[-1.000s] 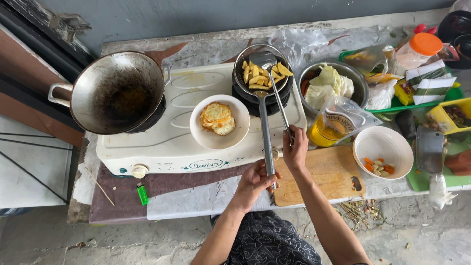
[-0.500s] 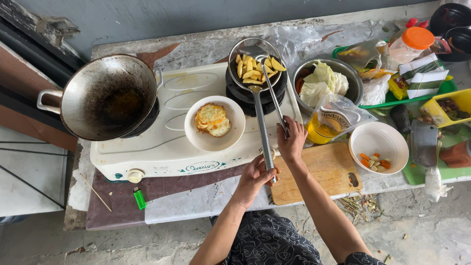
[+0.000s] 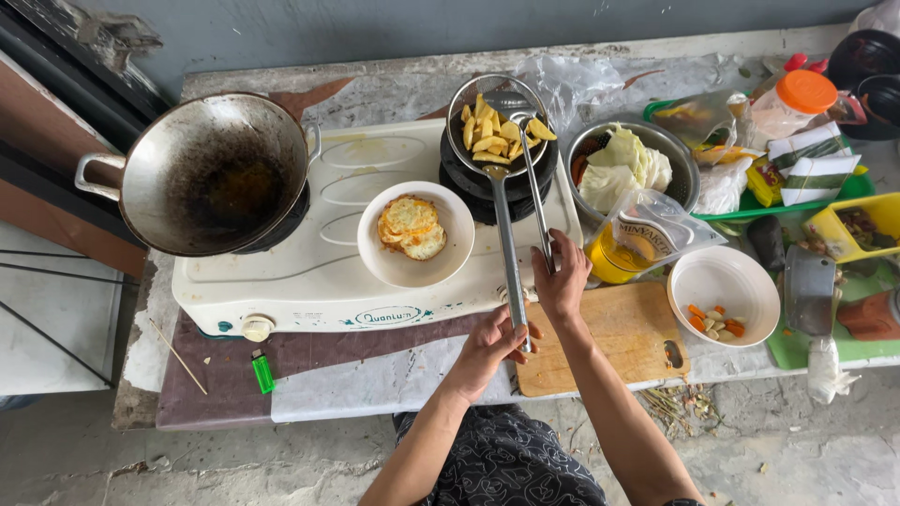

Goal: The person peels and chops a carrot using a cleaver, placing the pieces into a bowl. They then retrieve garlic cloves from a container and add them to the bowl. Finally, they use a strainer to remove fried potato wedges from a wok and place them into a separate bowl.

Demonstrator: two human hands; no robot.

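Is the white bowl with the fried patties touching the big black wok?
Apart. The head view shows bare white stove top between the white bowl and the wok.

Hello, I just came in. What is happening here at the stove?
A person is cooking at a white two-burner stove. The left hand grips the long handle of a wire strainer full of yellow potato strips, held over the right burner. The right hand holds a second metal utensil that reaches into the strips. A dark wok sits on the left burner, and a white bowl with fried pieces stands between the burners.
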